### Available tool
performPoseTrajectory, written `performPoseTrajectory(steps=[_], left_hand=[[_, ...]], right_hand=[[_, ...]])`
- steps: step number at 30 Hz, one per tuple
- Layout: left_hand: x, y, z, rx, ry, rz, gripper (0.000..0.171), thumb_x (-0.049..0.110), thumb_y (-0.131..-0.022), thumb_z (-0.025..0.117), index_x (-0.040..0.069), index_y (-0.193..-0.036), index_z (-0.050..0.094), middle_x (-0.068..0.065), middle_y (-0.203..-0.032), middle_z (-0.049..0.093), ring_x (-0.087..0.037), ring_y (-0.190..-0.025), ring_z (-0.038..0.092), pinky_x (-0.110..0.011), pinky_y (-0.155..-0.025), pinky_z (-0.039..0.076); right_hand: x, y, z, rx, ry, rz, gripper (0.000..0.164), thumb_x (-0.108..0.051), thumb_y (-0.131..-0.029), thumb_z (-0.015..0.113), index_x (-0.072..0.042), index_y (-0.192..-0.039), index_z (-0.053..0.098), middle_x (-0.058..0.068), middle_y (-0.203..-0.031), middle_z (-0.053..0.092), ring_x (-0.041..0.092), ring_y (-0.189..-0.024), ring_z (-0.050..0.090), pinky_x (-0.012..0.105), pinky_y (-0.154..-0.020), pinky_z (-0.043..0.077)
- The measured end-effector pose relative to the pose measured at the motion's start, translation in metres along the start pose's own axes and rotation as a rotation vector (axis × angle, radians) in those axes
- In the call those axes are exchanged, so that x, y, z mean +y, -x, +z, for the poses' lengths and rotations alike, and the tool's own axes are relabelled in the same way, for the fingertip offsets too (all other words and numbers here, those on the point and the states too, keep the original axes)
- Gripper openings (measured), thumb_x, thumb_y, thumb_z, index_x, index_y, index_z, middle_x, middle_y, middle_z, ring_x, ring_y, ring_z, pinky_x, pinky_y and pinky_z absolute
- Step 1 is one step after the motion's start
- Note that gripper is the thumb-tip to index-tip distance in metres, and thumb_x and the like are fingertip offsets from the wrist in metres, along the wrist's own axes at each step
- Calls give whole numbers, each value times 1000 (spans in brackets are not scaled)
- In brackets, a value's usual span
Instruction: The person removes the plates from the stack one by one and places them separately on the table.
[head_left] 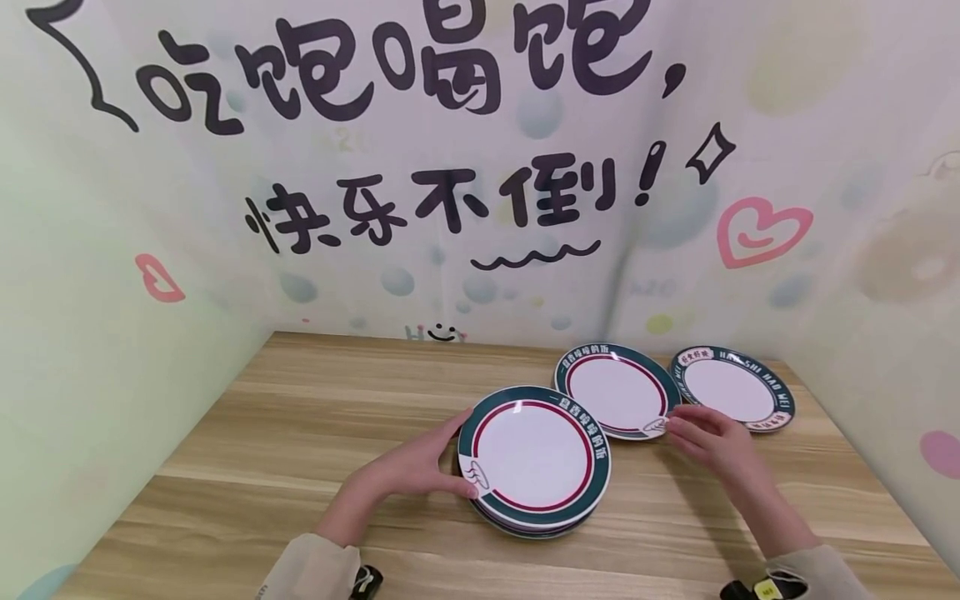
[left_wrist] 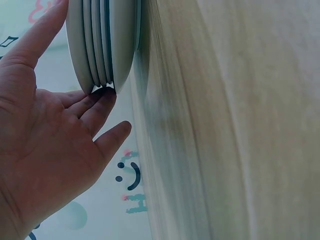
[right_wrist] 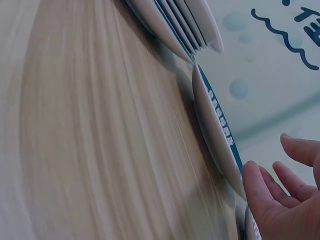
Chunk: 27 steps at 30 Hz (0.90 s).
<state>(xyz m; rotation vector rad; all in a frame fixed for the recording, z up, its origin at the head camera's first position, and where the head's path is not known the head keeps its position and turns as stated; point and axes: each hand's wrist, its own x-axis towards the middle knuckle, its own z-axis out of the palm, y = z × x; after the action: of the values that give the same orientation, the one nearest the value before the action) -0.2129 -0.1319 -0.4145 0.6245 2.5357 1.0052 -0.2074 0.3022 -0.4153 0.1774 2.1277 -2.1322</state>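
A stack of several round plates [head_left: 534, 454], white with a green rim and a thin red ring, stands on the wooden table [head_left: 300, 417]. My left hand [head_left: 408, 458] rests against the left of this stack, thumb at the near rim. In the left wrist view, fingertips [left_wrist: 102, 97] meet the edges of the stacked plates [left_wrist: 102, 45]. Behind and to the right lies another green-rimmed plate [head_left: 618, 392]. My right hand [head_left: 712, 442] is at its right rim, thumb and fingers spread apart in the right wrist view, with a fingertip [right_wrist: 250, 170] right at the edge.
At the back right lies a plate [head_left: 731, 387] with lettering on its dark green rim, close beside the middle one. A printed cloth wall [head_left: 450, 292] rises behind the table's back edge, and side walls stand left and right.
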Motion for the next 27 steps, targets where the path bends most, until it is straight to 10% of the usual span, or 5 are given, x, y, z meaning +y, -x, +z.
performPoseTrajectory(steps=[7, 27], left_hand=[[0, 1, 1, -9, 17, -15, 113, 54, -74, 82, 16, -160, 20, -8, -165, 28, -31, -151, 30, -55, -121, 32], [1, 0, 0, -2, 5, -25, 114, 55, -74, 82, 16, -160, 20, -9, -165, 27, -31, -151, 30, -54, -121, 32]], right_hand=[[2, 0, 25, -33, 54, -26, 58, -14, -95, 67, 10, -142, 42, -12, -104, 71, 1, -97, 70, 23, -90, 59], [2, 3, 67, -92, 215, -97, 54, -13, -95, 68, 13, -138, 47, 18, -125, 67, -4, -96, 66, 24, -90, 59]])
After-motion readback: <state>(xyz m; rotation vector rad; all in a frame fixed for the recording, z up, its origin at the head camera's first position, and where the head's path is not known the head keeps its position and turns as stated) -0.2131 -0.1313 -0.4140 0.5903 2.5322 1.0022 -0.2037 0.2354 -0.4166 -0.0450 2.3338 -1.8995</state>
